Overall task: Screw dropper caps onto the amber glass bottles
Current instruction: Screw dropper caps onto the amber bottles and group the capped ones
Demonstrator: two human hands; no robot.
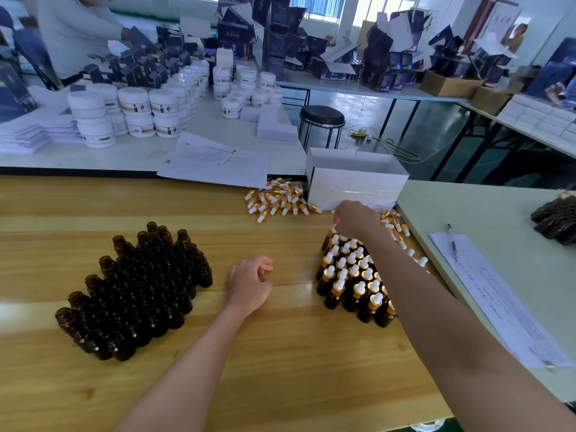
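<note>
Several uncapped amber bottles [140, 291] stand packed together on the wooden table [280, 353] at the left. Several capped bottles [349, 275] with gold collars and white bulbs stand in a group at the right. My right hand [352, 218] reaches over the far end of that group, its fingers curled down around the white-bulbed cap of a bottle there. My left hand [249, 282] rests on the table between the two groups, fingers loosely curled, holding nothing. Loose dropper caps [277, 201] lie in a pile at the far edge, with more caps [396, 224] behind my right wrist.
A white open box [358, 179] stands beyond the caps. Printed sheets with a pen [218, 163] overhang the far edge. A paper form and pen [486, 288] lie on the pale table to the right, with dark bottles [558, 219]. White jars [134, 110] and a stool [322, 115] are behind.
</note>
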